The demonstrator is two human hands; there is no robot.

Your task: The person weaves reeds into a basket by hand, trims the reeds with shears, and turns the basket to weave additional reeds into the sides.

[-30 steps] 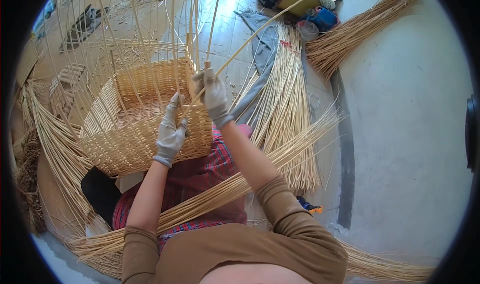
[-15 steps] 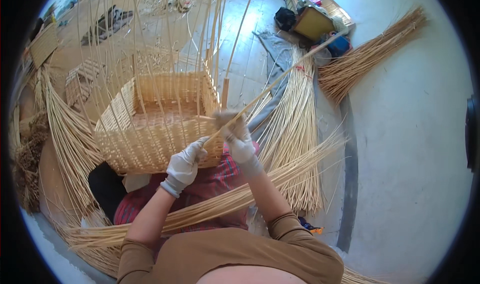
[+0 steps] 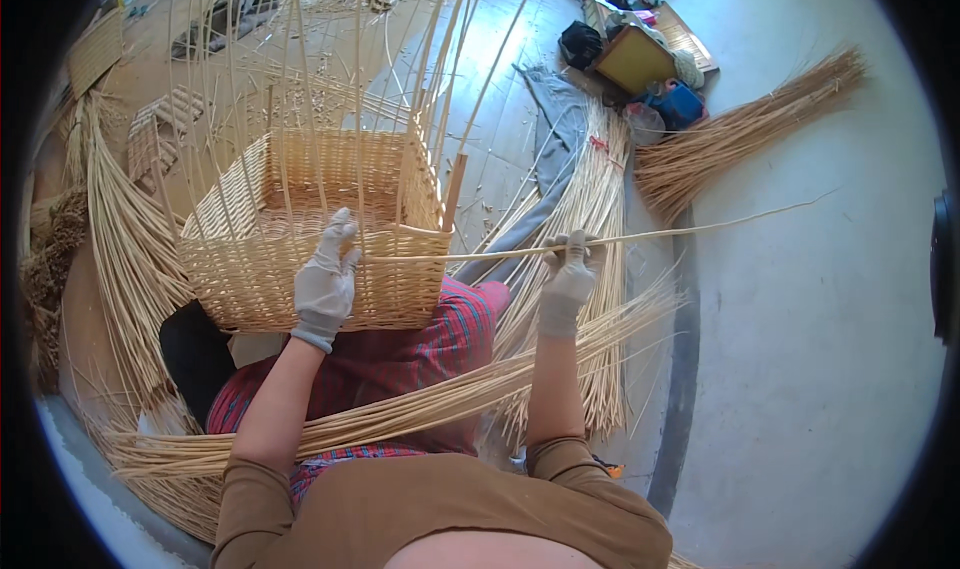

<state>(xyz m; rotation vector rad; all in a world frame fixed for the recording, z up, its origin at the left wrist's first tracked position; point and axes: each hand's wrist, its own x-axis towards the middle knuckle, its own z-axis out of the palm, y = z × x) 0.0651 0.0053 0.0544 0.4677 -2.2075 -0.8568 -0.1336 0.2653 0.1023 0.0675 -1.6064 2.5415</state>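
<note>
- Left hand (image 3: 325, 294) was up against the front of the woven basket (image 3: 250, 289) near the rim, fingers bent, at one end of a long pale rod (image 3: 480, 257). Couldn't tell if it was pinching rod or weave.
- Right hand (image 3: 567, 284) had its fingers closed round that rod, which ran on well past it to the right.
- Basket sat just beyond the person's lap, bunch of thin stakes (image 3: 502, 57) poking up out of it.
- Loose bundle of pale rods (image 3: 420, 406) lay across the plaid cloth (image 3: 460, 329) on the lap.
- Farther out on the floor (image 3: 800, 349): a red-tied pale bundle (image 3: 590, 199), then a browner bundle (image 3: 750, 134) near a blue container (image 3: 677, 106).
</note>
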